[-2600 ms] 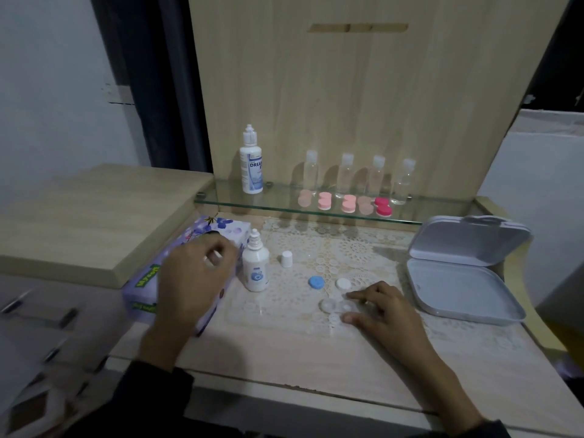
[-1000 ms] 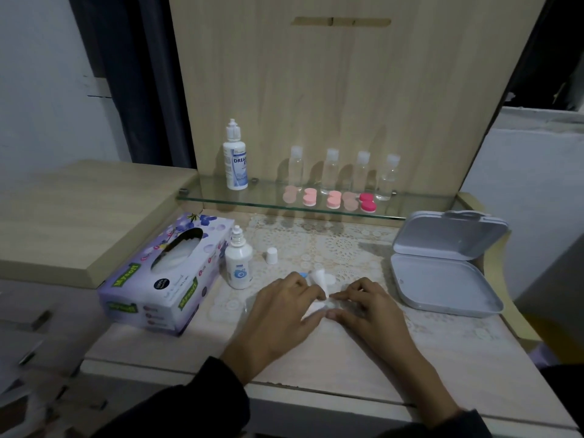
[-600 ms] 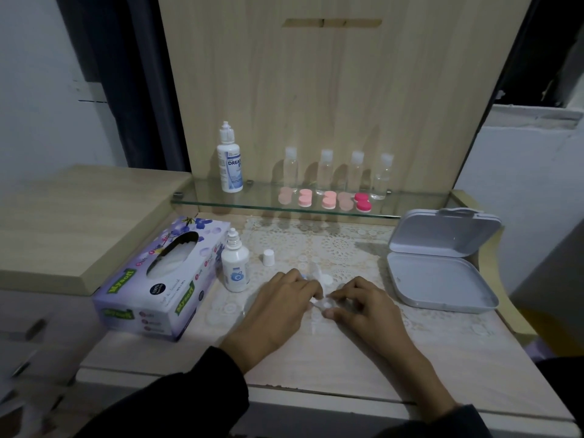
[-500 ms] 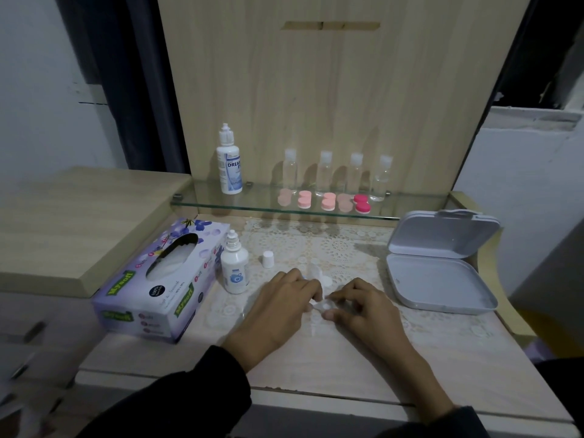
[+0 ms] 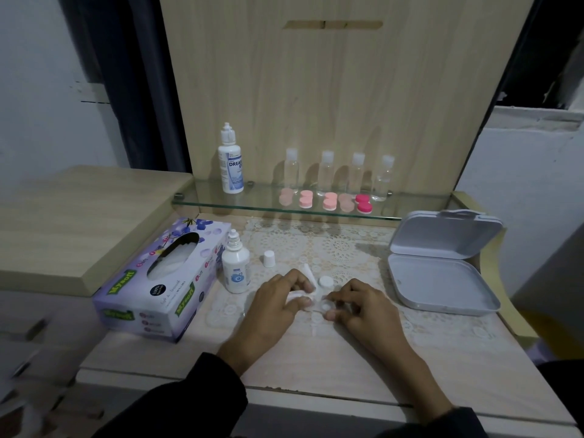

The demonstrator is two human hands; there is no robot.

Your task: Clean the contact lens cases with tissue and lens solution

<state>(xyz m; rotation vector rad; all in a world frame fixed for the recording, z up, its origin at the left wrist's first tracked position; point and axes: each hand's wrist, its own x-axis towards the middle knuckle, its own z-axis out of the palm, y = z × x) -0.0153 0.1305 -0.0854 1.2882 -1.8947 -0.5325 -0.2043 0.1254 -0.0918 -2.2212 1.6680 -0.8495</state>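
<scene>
- Lens case (image 5: 325, 306): clear plastic, lying flat on the desk (image 5: 316, 358) at centre, between the two hands. One round well faces up with its lid off. The rest of the case is hidden under the fingers.
- Right hand (image 5: 366, 311): thumb and fingertips pinch the lens case from its right side and pin it to the desk.
- Left hand (image 5: 276, 303): fingers curled round a white tissue (image 5: 295, 295). The tissue touches the left edge of the lens case, and a twisted end sticks up behind the fingers.
- White lid (image 5: 325, 282): round, lying on the desk just behind the lens case.
- Solution bottle (image 5: 236, 271): upright and uncapped, left of the left hand. Its cap (image 5: 269, 259) stands apart on the lace mat (image 5: 341, 245).
- Tissue box (image 5: 158, 286): purple, at the far left, beside the solution bottle.
- Grey box (image 5: 439, 279): lid open, right of the right hand.
- Glass shelf (image 5: 410, 210): at the rear. It carries a larger labelled bottle (image 5: 231, 167), four clear bottles (image 5: 327, 172) and a row of pink cases (image 5: 328, 201).
</scene>
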